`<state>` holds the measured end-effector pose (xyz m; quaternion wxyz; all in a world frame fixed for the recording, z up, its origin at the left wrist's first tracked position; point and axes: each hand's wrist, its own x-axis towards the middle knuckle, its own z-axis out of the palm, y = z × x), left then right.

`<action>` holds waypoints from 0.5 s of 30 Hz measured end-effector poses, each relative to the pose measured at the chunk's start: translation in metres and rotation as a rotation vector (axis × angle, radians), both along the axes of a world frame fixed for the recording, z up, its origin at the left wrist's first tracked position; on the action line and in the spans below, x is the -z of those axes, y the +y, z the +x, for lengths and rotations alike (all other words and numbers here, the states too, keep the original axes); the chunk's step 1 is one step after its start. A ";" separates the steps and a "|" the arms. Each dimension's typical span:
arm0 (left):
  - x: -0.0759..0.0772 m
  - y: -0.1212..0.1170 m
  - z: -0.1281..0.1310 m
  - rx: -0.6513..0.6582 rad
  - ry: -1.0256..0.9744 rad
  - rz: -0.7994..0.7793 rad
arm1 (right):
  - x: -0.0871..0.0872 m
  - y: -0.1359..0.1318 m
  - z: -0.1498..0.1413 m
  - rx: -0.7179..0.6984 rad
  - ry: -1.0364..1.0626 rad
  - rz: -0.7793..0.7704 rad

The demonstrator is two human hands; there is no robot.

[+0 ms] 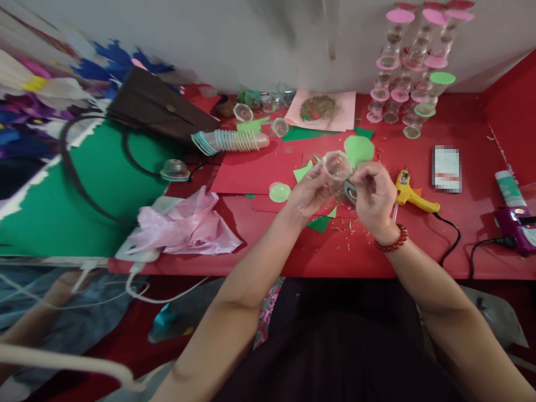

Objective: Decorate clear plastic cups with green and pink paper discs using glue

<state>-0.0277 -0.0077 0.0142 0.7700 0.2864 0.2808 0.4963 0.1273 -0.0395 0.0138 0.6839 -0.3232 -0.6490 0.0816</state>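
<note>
A small clear plastic cup [337, 166] is in my left hand [310, 191], gripped by the fingers with its round mouth facing up. My right hand [374, 192] is close beside the cup, thumb and fingers pinched together; what they hold is too small or hidden to make out. Just above those fingers shows a light green paper disc [359, 149], and whether they touch it I cannot tell. Partly covered by the right hand is a grey-green rounded thing [350, 191]. A yellow glue gun [412, 192] lies to the right of that hand.
Stacked cups with paper discs [421, 62] stand at the back right. A nested row of cups [230, 140] lies left, near a dark bag [161, 106] and a pink plastic bag [188, 223]. Paper scraps [320, 223] litter the red table [355, 262]. Another person's arm [42, 304] shows lower left.
</note>
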 end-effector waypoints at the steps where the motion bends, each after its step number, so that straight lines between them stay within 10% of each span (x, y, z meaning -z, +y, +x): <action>1: 0.001 0.001 0.000 -0.021 0.003 -0.013 | 0.001 0.000 0.001 -0.003 0.059 -0.033; 15: 0.036 0.030 -0.017 -0.105 0.197 0.409 | 0.000 0.012 0.010 0.035 -0.074 -0.650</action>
